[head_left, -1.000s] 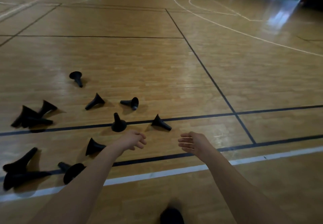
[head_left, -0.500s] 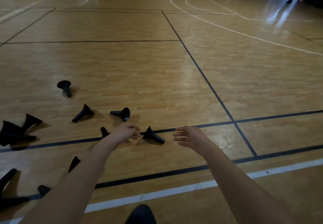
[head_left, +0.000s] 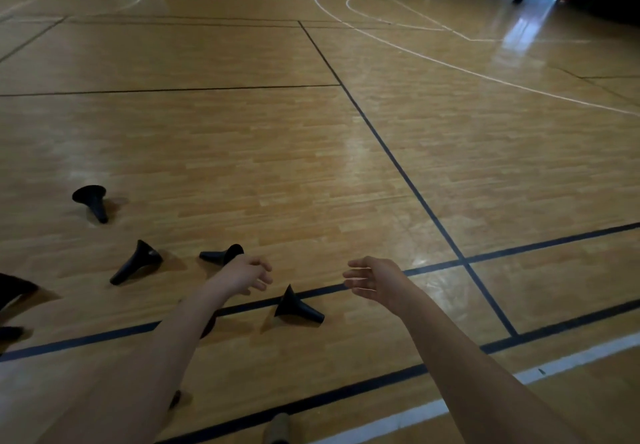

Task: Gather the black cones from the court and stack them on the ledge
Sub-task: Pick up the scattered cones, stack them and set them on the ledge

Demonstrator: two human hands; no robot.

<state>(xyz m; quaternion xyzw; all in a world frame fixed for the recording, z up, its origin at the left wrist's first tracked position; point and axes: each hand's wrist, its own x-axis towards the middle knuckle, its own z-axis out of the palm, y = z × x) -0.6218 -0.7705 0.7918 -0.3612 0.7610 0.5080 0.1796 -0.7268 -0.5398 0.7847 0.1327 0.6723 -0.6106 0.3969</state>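
court floor (head_left: pixel 277 152) bears fallen black cones (head_left: pixel 298 308); left hand (head_left: pixel 247 274) and right hand (head_left: pixel 375 279) hover, grips loosely open.

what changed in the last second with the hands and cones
Both arms have reached forward: the left hand and right hand now hover over the tipped cone. Nothing was taken hold of; both hands stay open, and the other cones lie unmoved.

black cones (head_left: pixel 298 306) tipped on their sides, scattered across wooden court (head_left: pixel 277 152)

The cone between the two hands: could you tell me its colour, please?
The cone is plain black, clearest in the head view.
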